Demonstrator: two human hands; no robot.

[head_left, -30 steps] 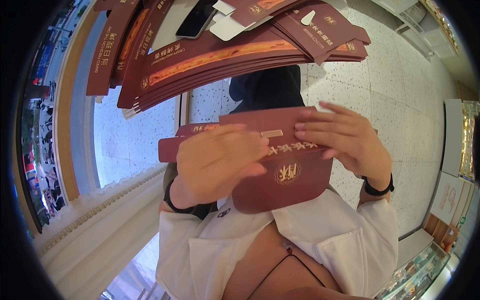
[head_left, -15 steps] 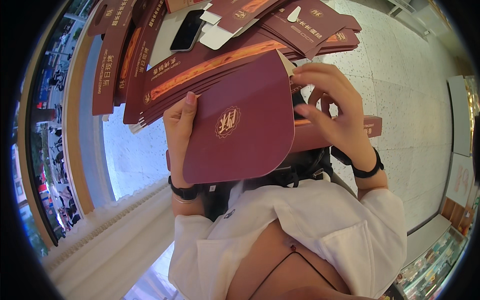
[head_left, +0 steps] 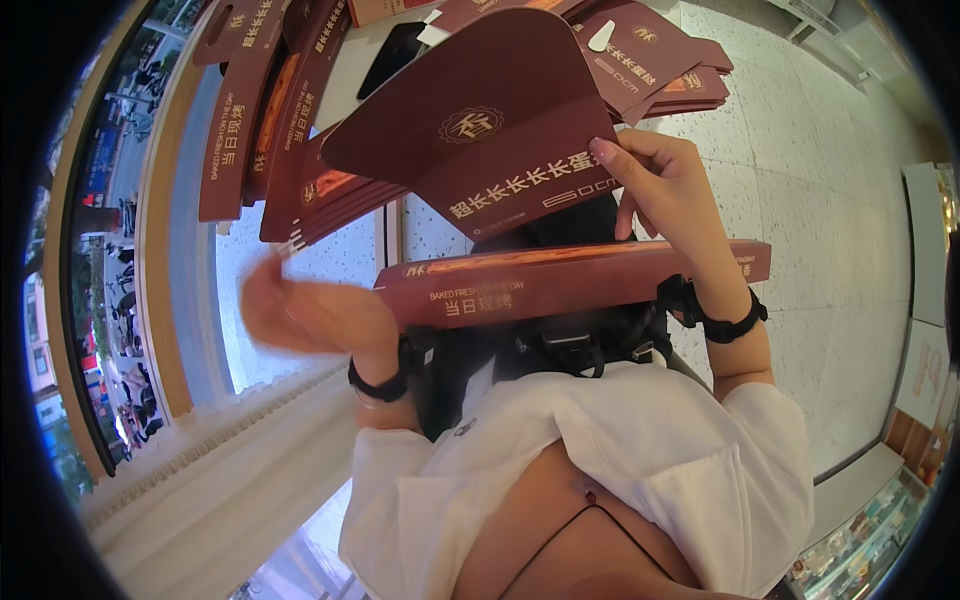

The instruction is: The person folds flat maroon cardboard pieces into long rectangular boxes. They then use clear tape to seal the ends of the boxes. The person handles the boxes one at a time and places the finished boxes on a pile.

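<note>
My right hand (head_left: 655,185) pinches the right edge of a maroon cardboard sleeve (head_left: 420,130), thumb on top. A large rounded flap and a panel with pale printing show, and the sleeve is tilted up over the table edge. My left hand (head_left: 315,310) is off the cardboard at the left, smeared by motion, so its fingers are unclear. Across my lap lies a long, narrow maroon box (head_left: 570,283) with a pastry picture along its top. Behind the sleeve is a stack of flat maroon cartons (head_left: 350,205), partly covered.
More maroon cartons with handle holes (head_left: 240,110) stand at the back left. A dark phone (head_left: 392,58) lies on the table beyond the sleeve. Further flat cartons (head_left: 660,80) are piled at the back right. A white curtain (head_left: 230,450) hangs at left beside the window.
My left hand has let go of the sleeve and swung down to the left. The sleeve has turned and moved up and away, showing its printed panel, and my right hand now grips its edge.
</note>
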